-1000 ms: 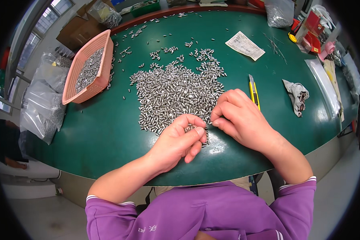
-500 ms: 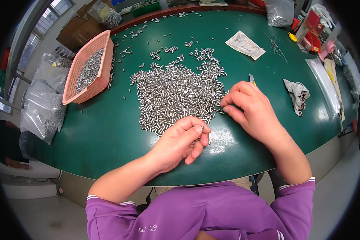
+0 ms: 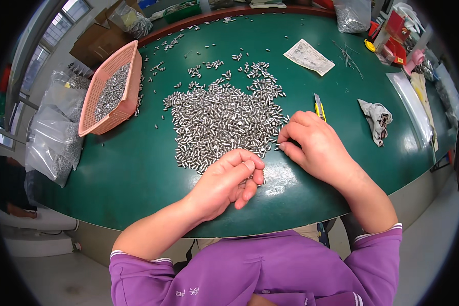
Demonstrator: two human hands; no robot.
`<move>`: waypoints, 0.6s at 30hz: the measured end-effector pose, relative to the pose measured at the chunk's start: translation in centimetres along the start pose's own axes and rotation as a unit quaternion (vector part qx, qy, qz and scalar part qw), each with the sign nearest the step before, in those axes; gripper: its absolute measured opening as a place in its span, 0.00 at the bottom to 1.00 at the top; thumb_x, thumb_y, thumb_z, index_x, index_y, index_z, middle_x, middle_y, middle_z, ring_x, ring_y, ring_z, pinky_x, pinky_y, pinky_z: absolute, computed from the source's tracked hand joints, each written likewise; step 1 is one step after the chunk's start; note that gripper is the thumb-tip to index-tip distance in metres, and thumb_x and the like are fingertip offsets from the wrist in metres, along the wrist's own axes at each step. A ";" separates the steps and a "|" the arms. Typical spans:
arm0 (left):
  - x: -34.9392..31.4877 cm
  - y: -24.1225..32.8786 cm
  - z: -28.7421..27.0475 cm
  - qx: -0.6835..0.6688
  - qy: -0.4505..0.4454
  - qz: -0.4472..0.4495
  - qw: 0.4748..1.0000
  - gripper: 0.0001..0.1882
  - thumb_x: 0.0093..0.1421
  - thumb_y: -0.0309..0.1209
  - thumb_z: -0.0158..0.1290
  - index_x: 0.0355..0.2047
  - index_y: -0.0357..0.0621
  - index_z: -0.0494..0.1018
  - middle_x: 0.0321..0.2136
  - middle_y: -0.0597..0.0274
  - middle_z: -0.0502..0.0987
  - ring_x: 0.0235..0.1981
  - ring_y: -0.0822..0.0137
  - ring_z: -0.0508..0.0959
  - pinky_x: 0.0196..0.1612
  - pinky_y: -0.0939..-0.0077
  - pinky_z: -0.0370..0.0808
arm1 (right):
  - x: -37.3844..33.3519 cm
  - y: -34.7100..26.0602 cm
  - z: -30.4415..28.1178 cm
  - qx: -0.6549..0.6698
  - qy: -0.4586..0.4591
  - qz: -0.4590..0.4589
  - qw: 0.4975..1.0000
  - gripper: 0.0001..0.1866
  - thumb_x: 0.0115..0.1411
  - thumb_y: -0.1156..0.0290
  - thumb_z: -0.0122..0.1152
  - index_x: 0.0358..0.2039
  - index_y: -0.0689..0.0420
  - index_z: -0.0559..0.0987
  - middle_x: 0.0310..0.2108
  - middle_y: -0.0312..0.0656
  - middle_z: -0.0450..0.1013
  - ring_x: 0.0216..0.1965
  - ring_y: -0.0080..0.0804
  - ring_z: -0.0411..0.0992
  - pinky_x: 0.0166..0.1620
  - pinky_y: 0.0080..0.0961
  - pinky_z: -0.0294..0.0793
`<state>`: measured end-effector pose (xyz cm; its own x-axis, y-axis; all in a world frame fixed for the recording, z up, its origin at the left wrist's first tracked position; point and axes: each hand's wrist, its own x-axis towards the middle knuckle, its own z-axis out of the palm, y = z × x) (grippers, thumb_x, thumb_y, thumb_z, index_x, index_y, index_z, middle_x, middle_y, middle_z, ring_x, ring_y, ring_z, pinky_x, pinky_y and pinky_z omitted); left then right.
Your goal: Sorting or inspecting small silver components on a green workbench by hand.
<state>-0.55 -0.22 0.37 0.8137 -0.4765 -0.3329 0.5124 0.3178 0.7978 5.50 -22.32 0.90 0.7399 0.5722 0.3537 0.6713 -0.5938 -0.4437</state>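
A broad pile of small, shiny, bullet-shaped metal pins [image 3: 224,122] covers the middle of the green table. My left hand [image 3: 227,178] is at the pile's near edge, its fingers curled and the thumb pressed on the index finger. What it holds, if anything, is hidden. My right hand [image 3: 313,145] is at the pile's right edge, thumb and index finger pinched together. A small metal pin shows at those fingertips. Just beyond the right hand lies a yellow utility knife [image 3: 319,108], partly covered by it.
On the left stands a pink plastic basket [image 3: 133,81] of similar pins, beside clear bags [image 3: 53,137] of metal parts. A printed paper slip [image 3: 309,57], thin wires [image 3: 349,58] and a crumpled stained cloth [image 3: 376,122] lie to the right. Stray pins are scattered toward the far edge.
The right hand has moved slightly down and left, showing more of the utility knife. The small pin at the left thumb tip no longer shows. The whole view has shifted a little.
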 end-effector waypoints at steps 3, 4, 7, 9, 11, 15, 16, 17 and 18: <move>0.0 0.0 0.2 0.008 0.020 -0.002 1.000 0.07 0.68 0.29 0.42 0.43 0.43 0.67 0.30 0.61 0.71 0.18 0.78 0.65 0.15 0.86 0.61 | 0.3 -0.6 0.2 0.086 0.008 -0.005 0.996 0.05 0.50 0.75 0.64 0.29 0.56 0.77 0.30 0.38 0.70 0.36 0.38 0.69 0.40 0.33 0.70; 0.1 0.0 0.2 0.008 0.022 -0.001 1.000 0.07 0.68 0.29 0.42 0.43 0.43 0.67 0.30 0.61 0.71 0.18 0.78 0.65 0.15 0.86 0.61 | 0.4 -0.8 0.3 0.157 0.010 -0.007 0.988 0.05 0.51 0.73 0.63 0.29 0.56 0.77 0.30 0.38 0.70 0.37 0.39 0.69 0.42 0.34 0.70; 0.1 0.0 0.2 0.007 0.014 0.000 1.000 0.10 0.67 0.30 0.45 0.46 0.41 0.65 0.31 0.62 0.73 0.19 0.78 0.68 0.17 0.85 0.64 | 0.5 -1.7 0.5 0.210 0.002 -0.049 0.976 0.06 0.50 0.77 0.65 0.30 0.56 0.78 0.31 0.37 0.70 0.36 0.32 0.70 0.39 0.27 0.70; 0.2 0.0 0.2 0.016 0.021 -0.007 1.000 0.10 0.67 0.30 0.45 0.46 0.41 0.65 0.31 0.62 0.73 0.19 0.79 0.68 0.17 0.85 0.64 | 0.5 -1.6 1.0 0.220 0.005 -0.060 0.974 0.07 0.49 0.77 0.66 0.30 0.56 0.79 0.31 0.37 0.70 0.36 0.32 0.70 0.39 0.27 0.70; 0.2 -0.1 0.2 0.024 0.027 -0.014 0.999 0.10 0.67 0.30 0.45 0.46 0.41 0.65 0.31 0.62 0.73 0.18 0.79 0.68 0.17 0.85 0.64 | 0.6 -1.5 1.1 0.227 0.006 -0.088 0.970 0.07 0.49 0.77 0.66 0.30 0.56 0.79 0.31 0.37 0.71 0.37 0.32 0.70 0.39 0.28 0.71; 0.2 -0.1 -0.1 0.015 0.015 0.001 1.000 0.09 0.68 0.31 0.44 0.45 0.41 0.67 0.30 0.64 0.73 0.19 0.79 0.68 0.17 0.85 0.65 | 0.6 -1.4 0.5 0.195 0.035 -0.059 0.978 0.07 0.48 0.78 0.66 0.30 0.57 0.78 0.30 0.37 0.71 0.37 0.33 0.70 0.39 0.28 0.71; 0.3 -0.1 -0.1 0.013 0.009 0.008 1.000 0.09 0.68 0.31 0.44 0.44 0.41 0.68 0.30 0.64 0.73 0.19 0.79 0.68 0.18 0.85 0.65 | 0.6 -1.1 0.3 0.179 0.048 -0.042 0.982 0.07 0.48 0.78 0.66 0.29 0.57 0.78 0.30 0.37 0.72 0.36 0.33 0.71 0.39 0.28 0.71; 0.2 -0.1 -0.1 0.013 0.009 0.007 1.000 0.09 0.68 0.31 0.44 0.44 0.41 0.68 0.30 0.64 0.73 0.19 0.79 0.68 0.18 0.85 0.65 | 0.6 -0.7 0.2 0.139 0.061 -0.033 0.988 0.07 0.48 0.79 0.65 0.29 0.57 0.77 0.30 0.38 0.71 0.36 0.33 0.71 0.39 0.28 0.71; 0.2 -0.1 -0.2 0.003 0.005 0.010 1.000 0.09 0.69 0.32 0.43 0.44 0.41 0.68 0.30 0.64 0.72 0.19 0.79 0.68 0.18 0.86 0.65 | 0.6 -0.4 0.0 0.121 0.058 -0.019 0.991 0.07 0.49 0.77 0.65 0.29 0.56 0.77 0.30 0.38 0.71 0.37 0.36 0.71 0.40 0.31 0.71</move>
<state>-0.39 -0.21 0.16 0.8272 -0.4609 -0.3214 0.4935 0.3225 0.8077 5.64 -21.78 1.29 0.7244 0.5135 0.4599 0.6783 -0.4120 -0.6084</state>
